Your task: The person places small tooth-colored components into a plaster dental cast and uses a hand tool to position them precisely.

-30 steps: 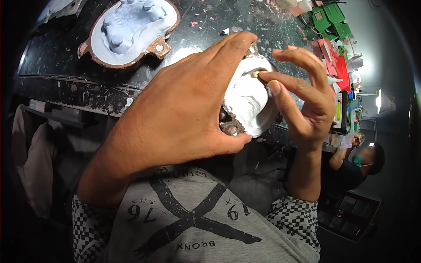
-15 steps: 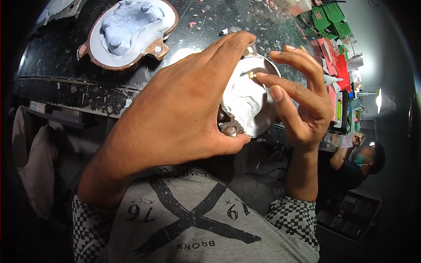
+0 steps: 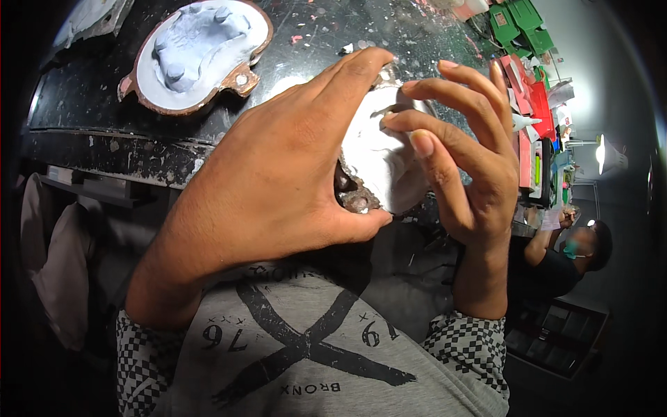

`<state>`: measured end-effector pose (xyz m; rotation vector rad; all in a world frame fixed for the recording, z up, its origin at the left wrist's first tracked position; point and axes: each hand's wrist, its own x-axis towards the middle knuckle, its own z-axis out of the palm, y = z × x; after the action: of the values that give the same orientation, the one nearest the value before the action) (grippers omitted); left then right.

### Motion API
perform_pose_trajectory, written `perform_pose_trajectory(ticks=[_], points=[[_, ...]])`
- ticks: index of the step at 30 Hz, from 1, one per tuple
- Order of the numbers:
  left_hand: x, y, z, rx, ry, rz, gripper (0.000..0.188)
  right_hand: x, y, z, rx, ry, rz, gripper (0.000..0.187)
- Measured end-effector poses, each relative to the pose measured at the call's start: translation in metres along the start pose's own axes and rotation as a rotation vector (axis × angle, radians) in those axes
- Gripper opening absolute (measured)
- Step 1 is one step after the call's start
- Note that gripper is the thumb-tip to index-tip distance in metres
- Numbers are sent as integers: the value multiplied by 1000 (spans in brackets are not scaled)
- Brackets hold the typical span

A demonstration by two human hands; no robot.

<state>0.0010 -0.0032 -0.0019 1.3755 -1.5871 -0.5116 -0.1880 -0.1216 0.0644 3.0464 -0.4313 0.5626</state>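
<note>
My left hand (image 3: pixel 271 160) is wrapped round a brown metal dental flask half (image 3: pixel 360 199), its fingers at the far edge and its thumb at the near edge. White plaster (image 3: pixel 368 149) fills the flask, with a curved hollow moulded in its face. Over the right side of it reaches my right hand (image 3: pixel 469 156). Its index fingertip presses into the hollow, while the thumb and the other fingers stand apart. Whatever lies under that fingertip is mostly hidden; a small pale tooth cannot be made out clearly there.
On the black bench (image 3: pixel 306 42) at the far left lies another flask half (image 3: pixel 198 59) with bluish-white moulded plaster. Green trays (image 3: pixel 517 28) and red boxes (image 3: pixel 535 104) stand along the right. A person (image 3: pixel 563 257) wearing a mask is at work farther right.
My right index fingertip has moved left and now presses into the plaster hollow, covering the small tooth seen at its tip before. The flask half has shifted slightly left with my left hand.
</note>
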Motion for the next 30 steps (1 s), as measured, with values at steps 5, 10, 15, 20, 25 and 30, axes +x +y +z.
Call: perform_pose_trajectory(ticks=[5, 10, 15, 20, 25, 30], points=[[3, 3, -1, -30, -1, 17, 117, -14, 14, 6, 461, 64, 167, 36], [3, 4, 0, -30, 9, 15, 116, -22, 17, 12, 458, 166, 159, 25], [2, 5, -1, -4, 14, 11, 116, -16, 11, 8, 319, 109, 119, 33], [2, 6, -1, -30, -17, -52, 116, -14, 14, 12, 337, 105, 132, 33], [2, 6, -1, -20, -14, -42, 116, -15, 16, 14, 354, 109, 125, 33], [2, 4, 0, -14, 3, -2, 115, -17, 17, 13, 345, 116, 114, 33]])
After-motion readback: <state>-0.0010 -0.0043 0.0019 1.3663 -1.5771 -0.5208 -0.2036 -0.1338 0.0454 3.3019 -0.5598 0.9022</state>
